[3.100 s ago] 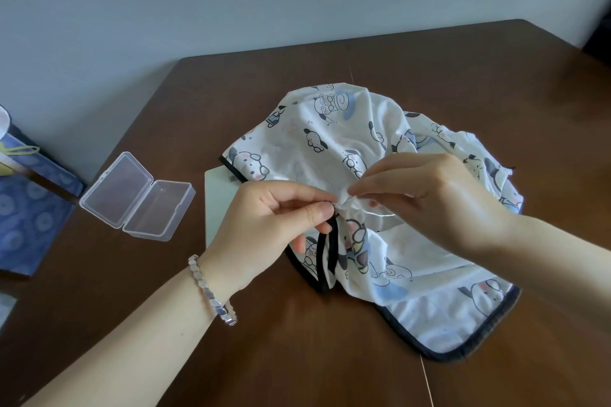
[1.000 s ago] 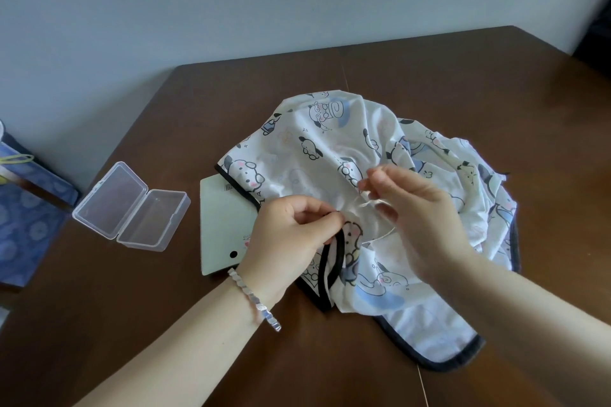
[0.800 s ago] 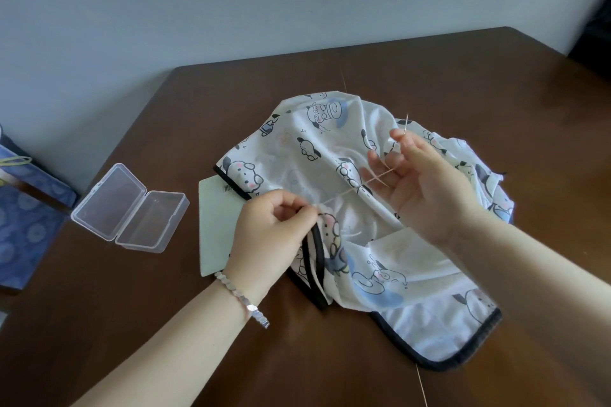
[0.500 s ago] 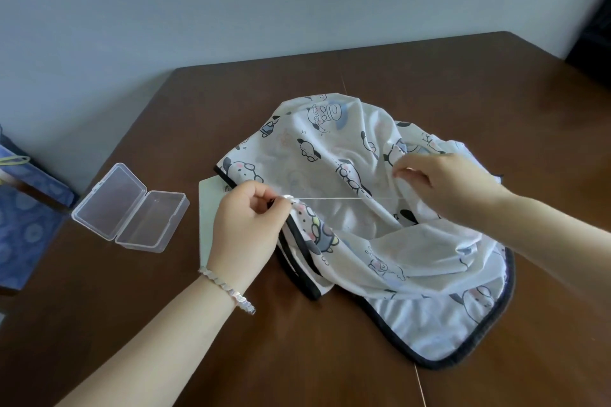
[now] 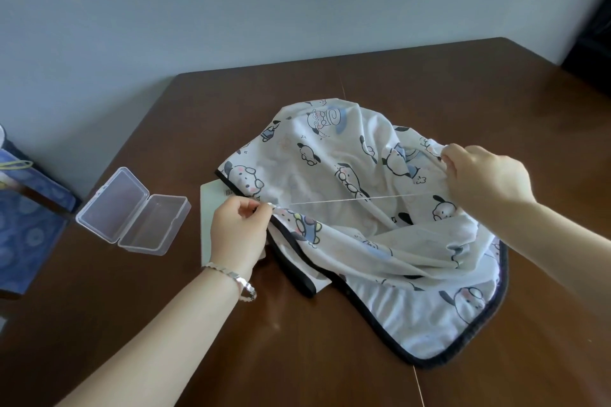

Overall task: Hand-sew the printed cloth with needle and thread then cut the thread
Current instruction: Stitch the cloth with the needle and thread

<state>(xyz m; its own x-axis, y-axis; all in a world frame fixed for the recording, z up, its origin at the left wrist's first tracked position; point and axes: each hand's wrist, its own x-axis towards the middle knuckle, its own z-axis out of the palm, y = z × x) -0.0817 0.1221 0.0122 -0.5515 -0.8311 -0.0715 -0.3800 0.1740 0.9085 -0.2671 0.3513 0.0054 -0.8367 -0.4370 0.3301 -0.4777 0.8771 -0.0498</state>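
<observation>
Right hand (image 5: 486,175) has swung farther right than half a second ago, drawing the thread (image 5: 357,199) taut. Left hand (image 5: 238,228) pinches the printed cloth (image 5: 380,241), heaped on the table (image 5: 297,357), at the stitch; right fingers (image 5: 451,158) curl round the thread end, needle hidden. Thread axis runs left-right, rising slightly rightward: best to pull steadily along it, pinch held firm.

Likely a room at home: a brown wooden surface (image 5: 330,357) against a plain pale wall (image 5: 231,10), a blue patterned gift bag (image 5: 20,235) at left, an open clear plastic box (image 5: 132,211), a cartoon-printed cloth (image 5: 363,208).
</observation>
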